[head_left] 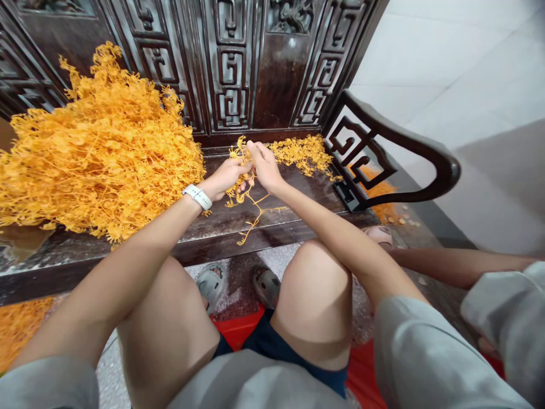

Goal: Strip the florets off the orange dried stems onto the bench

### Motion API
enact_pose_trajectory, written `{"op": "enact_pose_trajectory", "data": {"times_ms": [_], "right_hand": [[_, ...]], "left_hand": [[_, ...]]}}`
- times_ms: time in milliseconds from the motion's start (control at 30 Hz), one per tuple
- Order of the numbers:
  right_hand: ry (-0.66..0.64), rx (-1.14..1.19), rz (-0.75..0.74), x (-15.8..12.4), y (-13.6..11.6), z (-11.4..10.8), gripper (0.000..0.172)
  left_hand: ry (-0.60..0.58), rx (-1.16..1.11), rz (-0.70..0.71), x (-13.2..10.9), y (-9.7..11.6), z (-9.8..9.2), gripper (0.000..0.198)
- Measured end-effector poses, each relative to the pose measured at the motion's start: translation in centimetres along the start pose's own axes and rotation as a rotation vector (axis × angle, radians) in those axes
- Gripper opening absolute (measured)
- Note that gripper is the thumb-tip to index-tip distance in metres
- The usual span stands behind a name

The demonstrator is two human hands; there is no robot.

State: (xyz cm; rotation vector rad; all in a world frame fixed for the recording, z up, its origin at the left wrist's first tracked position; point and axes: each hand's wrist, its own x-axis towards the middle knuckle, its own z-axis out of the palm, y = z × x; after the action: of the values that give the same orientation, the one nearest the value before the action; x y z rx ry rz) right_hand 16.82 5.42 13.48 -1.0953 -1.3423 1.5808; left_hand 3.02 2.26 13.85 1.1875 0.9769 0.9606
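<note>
My left hand (232, 175), below a pale wristwatch (198, 196), is closed with its thumb and fingers around an orange branched plastic sprig (259, 211). Pressed up against it, my right hand (264, 163) pinches at the same sprig from the other side. Bare thin branches hang down from between my hands over the dark wooden bench seat (204, 227), and flower-like tips show above and beside my fingers. The exact contact of the fingertips is partly hidden. Just behind my right hand lies a low pile of loose orange flower pieces (302, 152).
A tall heap of orange sprigs (106, 153) covers the bench's left side. A carved backrest (230, 68) and curved armrest (447, 170) bound the seat. More orange pieces (381, 196) lie beyond the armrest. Another person's forearm (447, 266) reaches in at right.
</note>
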Motion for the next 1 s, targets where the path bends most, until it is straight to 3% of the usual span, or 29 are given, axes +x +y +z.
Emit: {"op": "enact_pose_trajectory", "data": {"times_ms": [133, 367, 467, 767, 1000], "right_hand": [[0.102, -0.115, -0.228, 0.4, 0.3, -0.6, 0.053], [0.107, -0.292, -0.503, 2.1, 1.4, -1.6, 0.06], [0.082, -0.211, -0.475, 2.1, 1.4, -1.4, 0.062], [-0.076, 0.107, -0.208, 0.3, -1.0, -0.6, 0.058], [-0.182, 0.197, -0.1, -0.8, -2.0, -0.8, 0.045]], "left_hand": [[-0.004, 0.005, 0.06, -0.1, 0.3, -0.2, 0.034], [0.229, -0.224, 0.144, 0.5, -0.5, 0.1, 0.035], [0.194, -0.315, 0.12, 0.3, -0.4, 0.5, 0.032], [-0.001, -0.455, 0.055, -0.6, 1.9, 1.4, 0.02], [-0.08, -0.407, 0.039, -0.6, 2.1, 0.2, 0.014]]}}
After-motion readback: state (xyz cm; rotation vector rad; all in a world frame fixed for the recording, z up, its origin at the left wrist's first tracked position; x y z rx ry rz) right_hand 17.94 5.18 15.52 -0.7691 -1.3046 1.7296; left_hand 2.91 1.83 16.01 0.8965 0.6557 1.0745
